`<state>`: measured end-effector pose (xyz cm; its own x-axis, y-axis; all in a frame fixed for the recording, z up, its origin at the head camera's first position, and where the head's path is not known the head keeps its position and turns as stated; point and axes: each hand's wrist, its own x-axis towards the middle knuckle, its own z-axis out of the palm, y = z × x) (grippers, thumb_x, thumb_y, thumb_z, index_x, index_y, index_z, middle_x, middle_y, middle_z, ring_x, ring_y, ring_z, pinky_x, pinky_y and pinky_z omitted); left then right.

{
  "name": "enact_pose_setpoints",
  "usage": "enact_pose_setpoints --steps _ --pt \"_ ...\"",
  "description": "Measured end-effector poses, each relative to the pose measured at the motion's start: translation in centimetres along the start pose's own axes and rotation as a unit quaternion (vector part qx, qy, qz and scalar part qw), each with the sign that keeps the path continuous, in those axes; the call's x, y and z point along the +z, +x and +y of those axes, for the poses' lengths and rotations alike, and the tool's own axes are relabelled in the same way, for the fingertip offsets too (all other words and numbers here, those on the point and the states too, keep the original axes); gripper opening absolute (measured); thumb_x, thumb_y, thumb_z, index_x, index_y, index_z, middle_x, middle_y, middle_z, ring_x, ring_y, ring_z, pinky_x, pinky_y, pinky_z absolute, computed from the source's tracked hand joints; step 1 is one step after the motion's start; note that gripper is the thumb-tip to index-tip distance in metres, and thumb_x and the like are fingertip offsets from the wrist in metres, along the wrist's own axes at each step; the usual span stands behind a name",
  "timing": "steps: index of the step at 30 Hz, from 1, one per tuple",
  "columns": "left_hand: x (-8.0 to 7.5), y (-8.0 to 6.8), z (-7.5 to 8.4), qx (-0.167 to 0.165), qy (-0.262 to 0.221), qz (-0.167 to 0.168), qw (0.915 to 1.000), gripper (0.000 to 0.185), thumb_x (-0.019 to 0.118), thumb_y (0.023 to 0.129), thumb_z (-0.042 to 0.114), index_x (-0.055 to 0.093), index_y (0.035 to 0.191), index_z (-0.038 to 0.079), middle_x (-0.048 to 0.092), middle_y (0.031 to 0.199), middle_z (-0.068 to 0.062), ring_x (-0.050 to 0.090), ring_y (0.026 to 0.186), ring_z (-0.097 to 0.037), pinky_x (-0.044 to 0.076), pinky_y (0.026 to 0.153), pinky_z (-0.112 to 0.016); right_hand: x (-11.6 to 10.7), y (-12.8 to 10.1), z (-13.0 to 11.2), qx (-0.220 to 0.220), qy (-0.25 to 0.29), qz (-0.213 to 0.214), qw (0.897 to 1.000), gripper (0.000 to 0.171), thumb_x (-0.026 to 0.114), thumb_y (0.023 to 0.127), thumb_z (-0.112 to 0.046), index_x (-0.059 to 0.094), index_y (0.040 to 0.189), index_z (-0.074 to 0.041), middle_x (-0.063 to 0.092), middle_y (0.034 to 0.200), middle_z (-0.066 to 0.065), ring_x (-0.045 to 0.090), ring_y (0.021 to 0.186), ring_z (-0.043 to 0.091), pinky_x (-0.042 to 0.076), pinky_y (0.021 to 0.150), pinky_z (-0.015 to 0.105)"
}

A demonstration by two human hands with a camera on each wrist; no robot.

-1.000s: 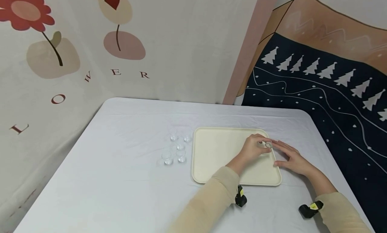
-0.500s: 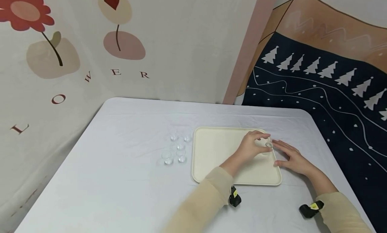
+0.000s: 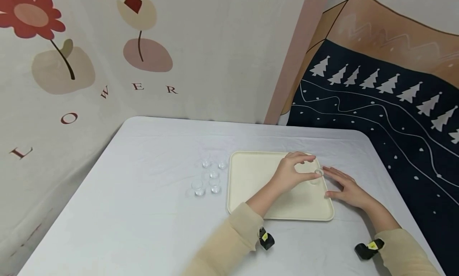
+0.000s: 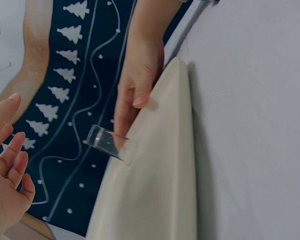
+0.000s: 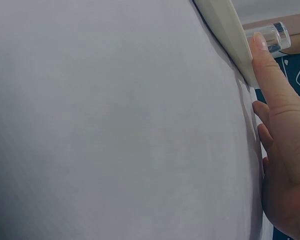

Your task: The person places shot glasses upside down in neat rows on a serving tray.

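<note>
A small clear shot glass (image 3: 315, 179) stands near the right end of the cream tray (image 3: 258, 184). In the left wrist view the shot glass (image 4: 106, 142) has its thick base away from the tray, so it appears mouth down. Beside it my left hand (image 3: 292, 170) is spread, thumb and fingers wide apart with nothing gripped; the left wrist view shows a gap between this hand (image 4: 10, 165) and the glass. My right hand (image 3: 346, 190) lies along the tray's right edge with extended fingers. Whether its fingertips (image 5: 260, 42) touch the glass I cannot tell.
Several more clear shot glasses (image 3: 214, 184) stand in a loose group on the white tablecloth (image 3: 125, 204), left of the tray. A flower-print cloth (image 3: 215, 49) hangs behind the table, and a dark tree-print cloth (image 3: 358, 96) hangs at the right.
My left hand has let go of the shot glass and drawn back to the left, its fingers spreading. The glass stays on the tray; my right hand has barely moved.
</note>
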<state>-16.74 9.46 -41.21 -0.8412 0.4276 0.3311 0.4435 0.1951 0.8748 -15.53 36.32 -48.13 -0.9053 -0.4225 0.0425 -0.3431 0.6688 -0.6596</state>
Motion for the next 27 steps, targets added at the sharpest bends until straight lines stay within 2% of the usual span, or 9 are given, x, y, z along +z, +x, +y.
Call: enact_pose_setpoints --steps 6,10,17,27 --pt "-1.7 -1.2 1.0 0.022 0.001 0.016 0.9996 0.048 0.082 0.077 0.021 0.067 0.121 0.01 0.063 0.113 0.006 0.052 0.1 -0.008 0.042 0.083 -0.016 0.0 0.0 -0.2 0.003 -0.001 0.001 1.0 0.078 0.079 0.079 -0.022 0.04 0.145 -0.007 0.03 0.147 0.028 0.016 0.133 0.056 0.012 0.096 0.075" --pt "-2.9 -2.0 1.5 0.028 0.0 0.024 0.9993 0.048 0.083 0.076 0.019 0.067 0.12 0.009 0.064 0.113 0.006 0.053 0.1 -0.012 0.043 0.083 -0.017 0.0 0.0 0.0 0.0 -0.003 0.006 1.0 0.078 0.079 0.078 -0.022 0.04 0.144 -0.006 0.031 0.147 0.029 0.017 0.133 0.055 0.012 0.097 0.074" --pt "-4.9 -3.5 2.0 0.027 -0.02 0.033 0.9989 0.048 0.084 0.075 0.017 0.068 0.119 0.01 0.064 0.115 0.005 0.052 0.099 -0.012 0.044 0.082 -0.023 0.2 0.1 0.2 -0.006 0.003 0.012 1.0 0.078 0.079 0.078 -0.022 0.041 0.144 -0.006 0.032 0.146 0.028 0.017 0.133 0.055 0.011 0.098 0.073" --pt "-8.1 -6.0 2.3 0.034 -0.004 0.058 0.9977 0.047 0.084 0.074 0.018 0.068 0.118 0.012 0.064 0.114 0.008 0.052 0.098 -0.01 0.041 0.074 -0.027 0.2 0.0 0.4 -0.014 0.001 0.019 1.0 0.078 0.08 0.076 -0.02 0.042 0.143 -0.005 0.033 0.146 0.028 0.018 0.133 0.055 0.012 0.098 0.073"
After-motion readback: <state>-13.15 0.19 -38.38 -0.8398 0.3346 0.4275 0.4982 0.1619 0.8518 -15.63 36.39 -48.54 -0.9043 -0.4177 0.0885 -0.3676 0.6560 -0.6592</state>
